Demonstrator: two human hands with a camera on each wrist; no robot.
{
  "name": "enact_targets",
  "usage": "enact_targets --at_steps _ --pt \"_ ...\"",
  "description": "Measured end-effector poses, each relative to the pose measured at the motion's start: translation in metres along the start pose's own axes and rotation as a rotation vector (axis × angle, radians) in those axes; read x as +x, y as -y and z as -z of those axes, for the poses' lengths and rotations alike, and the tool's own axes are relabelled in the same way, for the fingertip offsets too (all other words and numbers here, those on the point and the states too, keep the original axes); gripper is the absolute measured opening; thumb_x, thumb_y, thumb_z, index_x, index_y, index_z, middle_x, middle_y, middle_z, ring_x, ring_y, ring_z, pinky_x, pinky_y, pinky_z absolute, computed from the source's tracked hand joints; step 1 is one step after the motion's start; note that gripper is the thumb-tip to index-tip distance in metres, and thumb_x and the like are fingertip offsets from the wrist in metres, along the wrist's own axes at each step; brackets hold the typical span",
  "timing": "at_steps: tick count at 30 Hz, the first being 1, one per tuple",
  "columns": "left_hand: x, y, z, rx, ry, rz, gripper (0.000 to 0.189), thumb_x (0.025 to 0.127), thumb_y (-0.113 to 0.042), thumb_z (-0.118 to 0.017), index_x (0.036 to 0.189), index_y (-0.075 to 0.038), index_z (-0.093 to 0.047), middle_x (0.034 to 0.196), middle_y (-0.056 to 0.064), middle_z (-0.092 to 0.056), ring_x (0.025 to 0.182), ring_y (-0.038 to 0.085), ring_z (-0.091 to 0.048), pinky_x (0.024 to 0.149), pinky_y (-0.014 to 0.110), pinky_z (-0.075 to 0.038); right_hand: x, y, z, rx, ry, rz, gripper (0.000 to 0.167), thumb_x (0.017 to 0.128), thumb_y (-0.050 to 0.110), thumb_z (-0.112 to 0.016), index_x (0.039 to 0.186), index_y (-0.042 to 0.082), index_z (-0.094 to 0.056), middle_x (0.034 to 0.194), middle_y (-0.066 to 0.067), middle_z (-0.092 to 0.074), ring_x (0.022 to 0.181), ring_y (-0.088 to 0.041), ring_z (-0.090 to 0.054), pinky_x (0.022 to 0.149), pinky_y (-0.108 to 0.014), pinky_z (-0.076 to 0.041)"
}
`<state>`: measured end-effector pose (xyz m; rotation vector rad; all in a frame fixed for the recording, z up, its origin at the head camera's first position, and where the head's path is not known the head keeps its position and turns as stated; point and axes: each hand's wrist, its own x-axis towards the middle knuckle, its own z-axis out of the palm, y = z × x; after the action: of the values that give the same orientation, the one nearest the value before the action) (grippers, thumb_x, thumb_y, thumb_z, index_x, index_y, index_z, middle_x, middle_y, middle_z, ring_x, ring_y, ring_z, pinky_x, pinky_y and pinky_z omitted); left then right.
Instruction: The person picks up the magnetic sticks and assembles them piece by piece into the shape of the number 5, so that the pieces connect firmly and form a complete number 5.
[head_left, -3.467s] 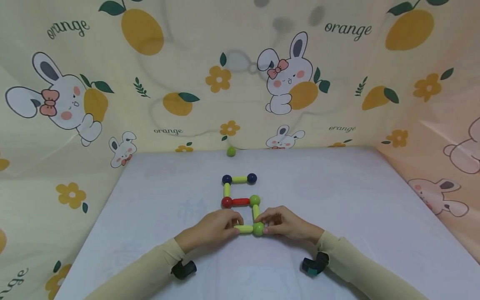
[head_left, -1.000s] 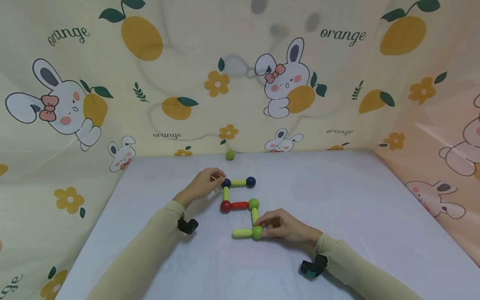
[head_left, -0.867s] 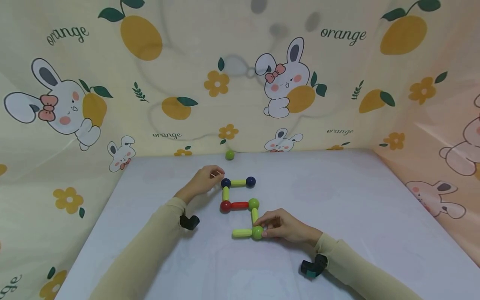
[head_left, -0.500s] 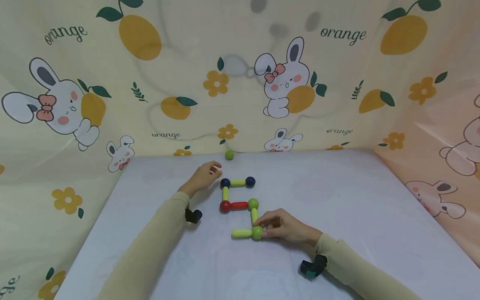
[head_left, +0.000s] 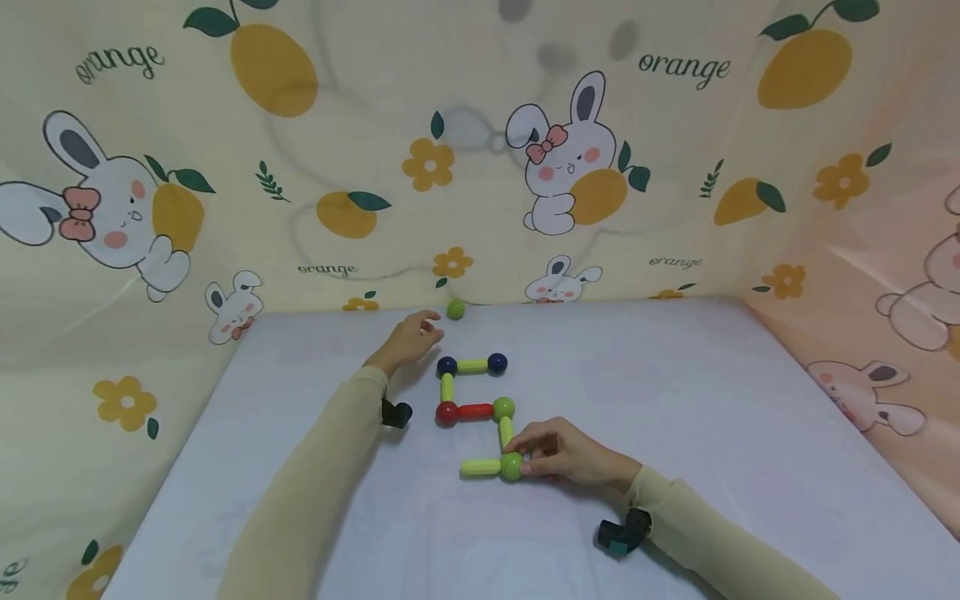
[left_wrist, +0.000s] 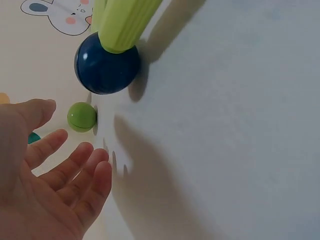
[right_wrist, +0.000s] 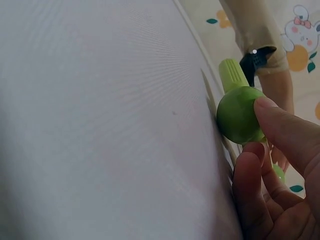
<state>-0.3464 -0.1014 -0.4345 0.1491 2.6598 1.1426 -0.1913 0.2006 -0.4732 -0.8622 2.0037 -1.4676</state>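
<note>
On the table a flat figure of rods and balls has an S-like outline. Two dark blue balls point(head_left: 497, 362) join a yellow-green rod point(head_left: 472, 366) at its top. A red ball point(head_left: 447, 412) and red rod point(head_left: 476, 412) cross its middle. My right hand point(head_left: 566, 452) pinches the bottom green ball point(head_left: 512, 467) between thumb and fingers, where a yellow-green rod point(head_left: 481, 468) points left. My left hand point(head_left: 411, 340), fingers spread and holding nothing, reaches past the upper left blue ball point(left_wrist: 107, 65). Just beyond its fingertips lies a loose green ball point(head_left: 455, 309).
The white table point(head_left: 637, 375) ends at the back against a hanging cloth point(head_left: 480, 200) printed with rabbits and oranges. The loose ball lies close to that back edge. A black wrist camera point(head_left: 625, 533) sits under the right sleeve, another point(head_left: 396, 413) by the left.
My left hand has left the bottom rod, passed the upper left blue ball and moved on to the back, near the loose green ball. The right hand has stayed at the bottom green ball.
</note>
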Motion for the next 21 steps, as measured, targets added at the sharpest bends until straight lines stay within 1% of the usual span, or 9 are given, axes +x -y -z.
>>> enact_targets --at_steps 3,6,11,14,16,21 --pt "0.006 -0.003 -0.001 0.003 0.0 0.005 0.049 0.104 -0.031 -0.054 0.149 -0.015 -0.045 0.143 0.015 -0.053 0.129 0.035 -0.051 0.111 0.053 -0.043 0.0 0.0 0.0 0.002 0.004 0.006 0.036 0.095 0.012 -0.07 0.128 -0.001 -0.067 0.113 -0.01 -0.066 0.074 -0.003 -0.054 0.068 -0.016 -0.048" --pt "0.012 -0.006 -0.002 0.006 0.013 0.017 0.05 0.104 -0.032 -0.054 0.15 -0.016 -0.043 0.145 0.015 -0.051 0.132 0.035 -0.05 0.112 0.053 -0.043 0.001 0.0 0.0 0.003 0.005 0.004 0.036 0.095 0.012 -0.07 0.128 0.0 -0.067 0.114 -0.01 -0.067 0.075 -0.003 -0.054 0.068 -0.016 -0.048" --pt "0.02 -0.013 -0.004 -0.021 0.038 0.036 0.054 0.104 -0.031 -0.054 0.154 -0.018 -0.037 0.15 0.015 -0.046 0.136 0.036 -0.048 0.113 0.053 -0.042 0.0 -0.001 0.001 0.01 0.005 0.002 0.036 0.095 0.013 -0.07 0.128 0.0 -0.067 0.112 -0.01 -0.067 0.074 -0.003 -0.054 0.068 -0.016 -0.047" --pt "0.023 -0.018 -0.005 -0.015 0.026 0.024 0.056 0.104 -0.03 -0.054 0.155 -0.019 -0.035 0.154 0.016 -0.043 0.14 0.037 -0.045 0.115 0.054 -0.04 0.0 -0.001 0.0 0.014 0.006 0.008 0.036 0.095 0.013 -0.07 0.128 0.0 -0.067 0.111 -0.009 -0.066 0.073 -0.003 -0.054 0.066 -0.016 -0.048" --pt "0.025 -0.02 -0.007 0.006 0.019 0.013 0.057 0.104 -0.029 -0.054 0.156 -0.02 -0.033 0.157 0.017 -0.04 0.144 0.037 -0.041 0.118 0.055 -0.037 0.0 -0.001 0.0 0.016 0.007 0.015 0.036 0.095 0.012 -0.07 0.128 -0.001 -0.067 0.111 -0.008 -0.066 0.072 -0.002 -0.054 0.066 -0.016 -0.048" --pt "0.029 -0.027 -0.016 0.071 0.023 -0.033 0.064 0.103 -0.028 -0.053 0.16 -0.016 -0.027 0.164 0.019 -0.028 0.152 0.037 -0.029 0.124 0.053 -0.027 -0.001 0.0 -0.001 0.015 0.005 0.028 0.035 0.095 0.011 -0.07 0.127 -0.003 -0.066 0.11 -0.005 -0.066 0.073 -0.001 -0.054 0.066 -0.015 -0.048"
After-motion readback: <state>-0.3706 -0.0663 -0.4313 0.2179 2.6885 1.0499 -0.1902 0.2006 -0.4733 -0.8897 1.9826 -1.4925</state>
